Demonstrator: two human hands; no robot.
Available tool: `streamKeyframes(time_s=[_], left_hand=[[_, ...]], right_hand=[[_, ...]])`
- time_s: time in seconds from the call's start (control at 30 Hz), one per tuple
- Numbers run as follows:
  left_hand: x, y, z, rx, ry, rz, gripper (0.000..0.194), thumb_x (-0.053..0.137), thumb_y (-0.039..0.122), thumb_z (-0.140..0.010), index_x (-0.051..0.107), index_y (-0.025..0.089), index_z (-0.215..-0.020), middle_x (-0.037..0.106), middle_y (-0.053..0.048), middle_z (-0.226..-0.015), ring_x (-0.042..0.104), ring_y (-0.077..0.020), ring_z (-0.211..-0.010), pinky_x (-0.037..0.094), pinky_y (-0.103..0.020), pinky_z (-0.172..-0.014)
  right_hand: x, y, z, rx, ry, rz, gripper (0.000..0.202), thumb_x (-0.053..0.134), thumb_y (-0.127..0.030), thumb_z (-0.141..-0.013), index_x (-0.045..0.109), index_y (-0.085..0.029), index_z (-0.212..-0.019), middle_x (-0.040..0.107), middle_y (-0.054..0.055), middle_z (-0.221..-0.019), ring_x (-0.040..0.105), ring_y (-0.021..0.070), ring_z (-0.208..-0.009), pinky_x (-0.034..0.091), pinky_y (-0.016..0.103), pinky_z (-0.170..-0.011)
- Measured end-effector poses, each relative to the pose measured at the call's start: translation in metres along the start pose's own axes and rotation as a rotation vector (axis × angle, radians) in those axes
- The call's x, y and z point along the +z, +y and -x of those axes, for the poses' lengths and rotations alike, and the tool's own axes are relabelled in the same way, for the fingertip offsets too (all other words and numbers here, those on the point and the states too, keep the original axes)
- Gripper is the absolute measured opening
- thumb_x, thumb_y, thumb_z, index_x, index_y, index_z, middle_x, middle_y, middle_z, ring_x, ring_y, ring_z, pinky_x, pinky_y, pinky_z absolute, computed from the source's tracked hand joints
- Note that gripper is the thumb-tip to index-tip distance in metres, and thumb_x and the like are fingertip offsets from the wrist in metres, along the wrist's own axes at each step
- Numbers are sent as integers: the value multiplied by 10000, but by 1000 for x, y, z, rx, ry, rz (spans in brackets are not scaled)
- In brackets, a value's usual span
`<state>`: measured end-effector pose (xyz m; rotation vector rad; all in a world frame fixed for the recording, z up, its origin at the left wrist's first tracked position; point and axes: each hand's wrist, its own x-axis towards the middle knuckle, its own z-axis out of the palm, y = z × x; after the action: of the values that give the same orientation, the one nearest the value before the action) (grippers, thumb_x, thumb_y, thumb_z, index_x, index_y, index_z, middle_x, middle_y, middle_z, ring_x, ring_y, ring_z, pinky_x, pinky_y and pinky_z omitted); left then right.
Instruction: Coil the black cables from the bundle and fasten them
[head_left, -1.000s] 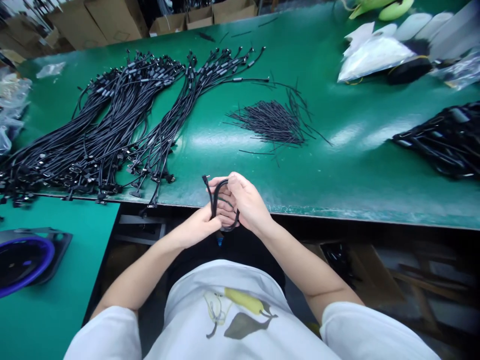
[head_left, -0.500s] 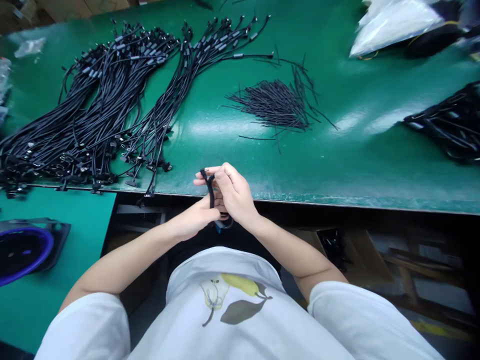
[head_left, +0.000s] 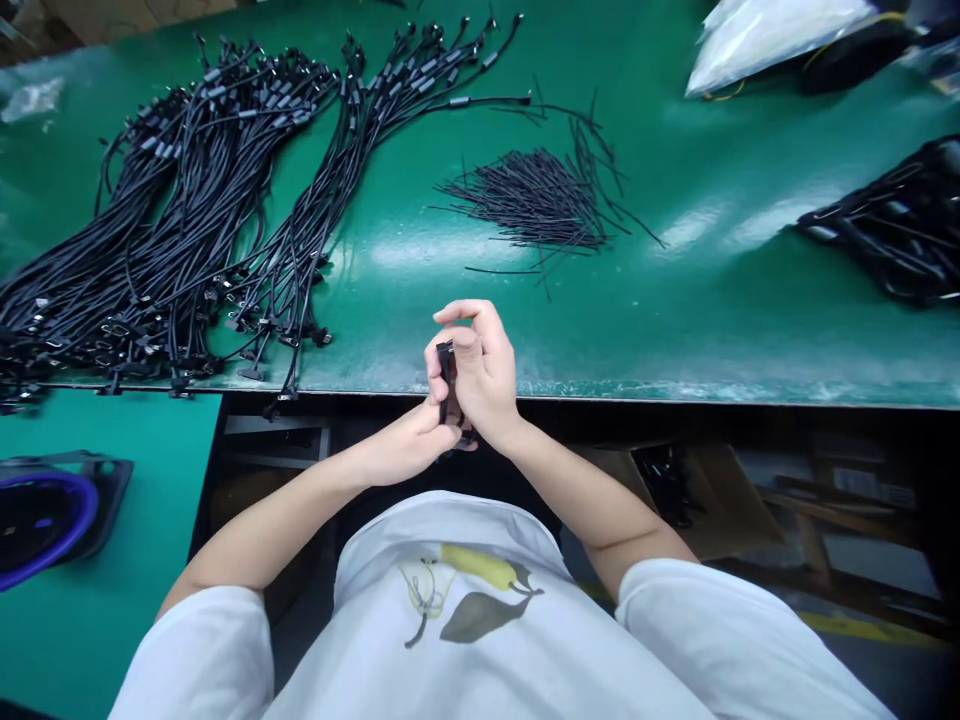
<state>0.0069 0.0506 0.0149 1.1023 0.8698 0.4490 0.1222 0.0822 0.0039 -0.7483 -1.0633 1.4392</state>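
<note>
A folded black cable [head_left: 444, 378] stands between my two hands, just in front of the bench edge. Around its lower part, my left hand [head_left: 411, 442] is closed, thumb pressed on the near side. My right hand [head_left: 484, 375] is closed on the cable's upper part from the right, its thumb bent against it and its index finger arched above. Much of the cable is hidden behind the fingers. Beyond my hands on the bench lies a pile of short black ties [head_left: 536, 200]. To the left a large bundle of black cables [head_left: 217, 200] with connectors is spread out.
The green bench [head_left: 675, 330] runs across the view. At its right are a dark bundle of bagged cables [head_left: 892, 225] and a white plastic bag [head_left: 772, 40]. A purple-rimmed device [head_left: 45, 515] stands at lower left. Below the bench is an open cardboard box [head_left: 720, 500].
Both hands have moved slightly right with the cable. The right fingers have wrapped round its upper part, and the cable now stands straighter. The whole view has shifted a little.
</note>
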Motion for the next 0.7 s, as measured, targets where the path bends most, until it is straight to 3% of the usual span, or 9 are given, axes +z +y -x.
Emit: streamKeyframes(time_s=[0.07, 0.13, 0.27, 0.33, 0.5, 0.7], left_hand=[[5, -2, -5, 4, 49, -1, 252, 496, 191, -840, 558, 146, -1080, 576, -70, -1027, 552, -164, -869, 500, -358, -837], [2, -3, -6, -3, 7, -34, 227, 506, 288, -883, 559, 135, -1042, 571, -76, -962, 531, -154, -794, 497, -324, -757], [-14, -4, -4, 47, -185, -56, 410, 482, 538, -906, 575, 139, -886, 555, -64, -842, 508, -155, -757, 446, -295, -702], [-16, -6, -3, 79, -190, 25, 468, 490, 601, -881, 560, 141, -828, 533, -40, -775, 516, -149, -726, 442, -297, -706], [3, -10, -7, 77, -105, 397, 429, 623, 562, -823, 542, 142, -844, 481, 22, -648, 548, -130, -583, 444, -273, -594], [20, -10, -8, 55, -52, 677, 402, 673, 528, -800, 550, 146, -788, 401, 54, -587, 410, -74, -490, 370, -217, -507]], right_hand=[[-2, 3, 0, -46, 59, 70, 368, 476, -608, -896, 451, -254, -997, 492, -81, -617, 425, 47, -415, 382, 183, -441], [-5, 3, -1, -20, 60, 54, 351, 475, -596, -903, 461, -253, -975, 485, -80, -617, 427, 48, -425, 378, 179, -438], [-10, -5, -6, 213, -18, -190, 447, 497, -678, -845, 462, -241, -933, 447, -83, -631, 405, 44, -433, 403, 177, -428], [-12, -9, -9, 328, -55, -301, 500, 516, -716, -806, 467, -231, -919, 414, -92, -612, 345, 32, -410, 376, 163, -398], [-16, -19, -20, 432, -146, -429, 521, 584, -703, -768, 485, -200, -859, 367, -101, -581, 272, 10, -390, 293, 129, -353], [-13, -32, -32, 386, -176, -435, 529, 563, -711, -776, 486, -189, -800, 304, -111, -543, 165, -5, -351, 156, 117, -297]])
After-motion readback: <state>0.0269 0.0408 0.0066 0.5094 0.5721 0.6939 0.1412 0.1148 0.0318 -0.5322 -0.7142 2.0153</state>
